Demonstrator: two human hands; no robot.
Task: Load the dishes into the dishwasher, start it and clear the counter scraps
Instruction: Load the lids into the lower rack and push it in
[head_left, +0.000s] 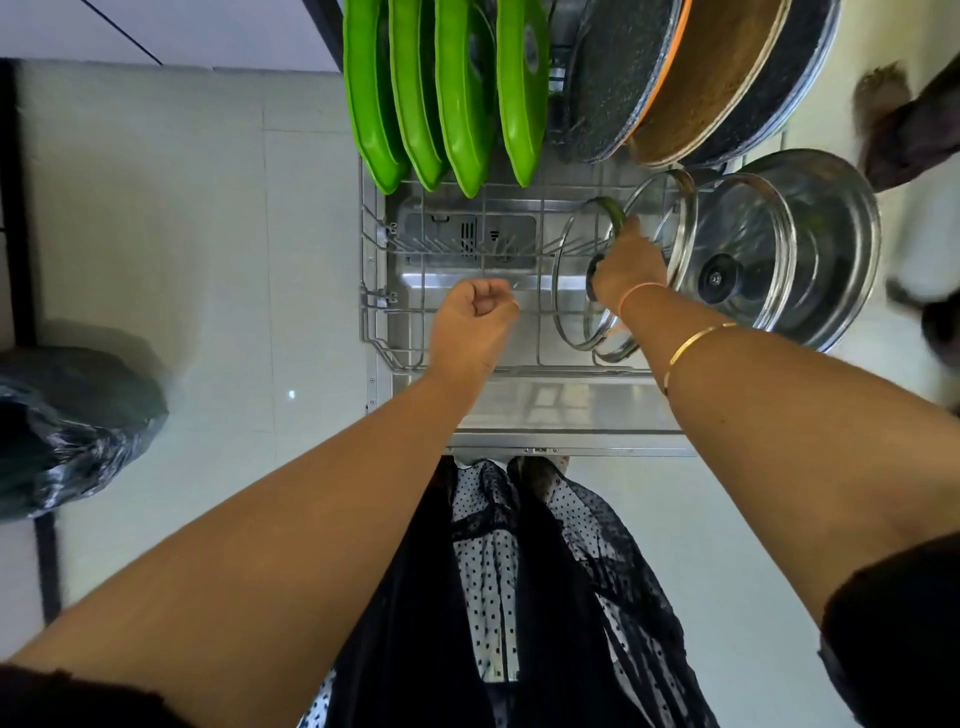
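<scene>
Head view, looking straight down into an open dishwasher with the lower rack (375, 312) pulled out over the door (545, 410).

Right hand (628, 265) is clamped on a glass lid (569, 306). The fingers curl round its black knob and the top of its rim. The lid stands on edge in the rack, just left of and below the hand. Thin bangle (696, 340) on that wrist.

Left hand (475, 317) is left of the right hand and apart from it. Its fingers are curled together in a loose fist above the rack wires, and nothing is visible in it. Cannot tell whether it touches the wires.

Just right of the right hand a big lid (789, 234) with a steel rim and dark knob leans on edge. Another glass rim sits between it and the held lid, close behind the fingers.

Beyond the left hand, at the far side of the rack, four green plates (467, 104) stand on edge in a row. Beyond the right hand a dark speckled pan (613, 78) leans against a brown-bottomed pan (711, 78), both on edge.

Far left of the left hand a black bin bag (67, 431) sits on the pale tiled floor (208, 208). A dotted dark garment hangs below both arms.
</scene>
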